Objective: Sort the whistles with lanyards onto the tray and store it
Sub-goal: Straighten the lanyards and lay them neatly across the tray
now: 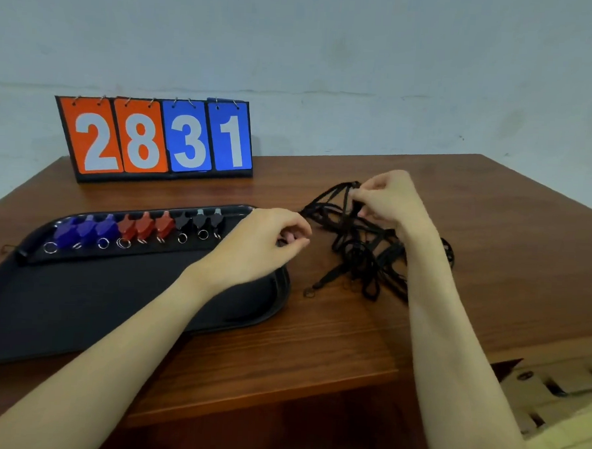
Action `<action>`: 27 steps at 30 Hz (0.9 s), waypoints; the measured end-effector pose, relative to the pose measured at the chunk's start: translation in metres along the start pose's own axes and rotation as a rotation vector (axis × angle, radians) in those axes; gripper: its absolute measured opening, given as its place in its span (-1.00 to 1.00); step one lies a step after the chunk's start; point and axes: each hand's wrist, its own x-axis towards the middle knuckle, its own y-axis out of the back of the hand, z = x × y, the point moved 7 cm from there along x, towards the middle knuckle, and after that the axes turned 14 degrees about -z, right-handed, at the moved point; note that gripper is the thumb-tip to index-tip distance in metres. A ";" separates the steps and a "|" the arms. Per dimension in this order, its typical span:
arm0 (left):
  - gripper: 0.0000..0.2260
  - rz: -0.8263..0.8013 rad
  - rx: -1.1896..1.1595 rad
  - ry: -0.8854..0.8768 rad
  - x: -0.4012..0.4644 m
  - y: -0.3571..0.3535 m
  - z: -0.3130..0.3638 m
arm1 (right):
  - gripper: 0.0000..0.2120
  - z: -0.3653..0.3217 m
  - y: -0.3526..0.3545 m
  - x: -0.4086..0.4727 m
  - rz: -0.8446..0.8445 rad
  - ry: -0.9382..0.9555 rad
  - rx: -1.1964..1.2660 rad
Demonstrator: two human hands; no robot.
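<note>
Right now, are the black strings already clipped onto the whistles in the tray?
No, the lanyards lie tangled on the table beside the tray, and the whistles show bare rings.

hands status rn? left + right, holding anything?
Left hand: fingers curled, pinching something small at the tray's right edge; what it is cannot be told.
Right hand: pinches a strand of the black lanyards.

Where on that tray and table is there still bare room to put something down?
Free: the tray floor in front of the whistles, and the table edge nearest the person. Crowded: the lanyard tangle under the right hand.
</note>
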 end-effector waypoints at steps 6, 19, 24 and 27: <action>-0.69 0.241 -0.171 0.034 -0.003 0.020 -0.004 | -0.89 -0.038 -0.019 0.014 -0.154 0.178 0.492; -0.72 0.218 -0.340 0.188 0.000 0.015 -0.028 | -0.92 -0.038 -0.042 0.011 -0.400 0.194 0.982; -0.80 0.178 -0.322 0.188 0.005 0.009 -0.026 | -0.90 -0.038 -0.053 0.008 -0.509 0.135 1.205; -0.90 0.161 -0.339 0.201 0.007 0.005 -0.026 | -0.89 -0.038 -0.055 0.007 -0.539 0.112 1.313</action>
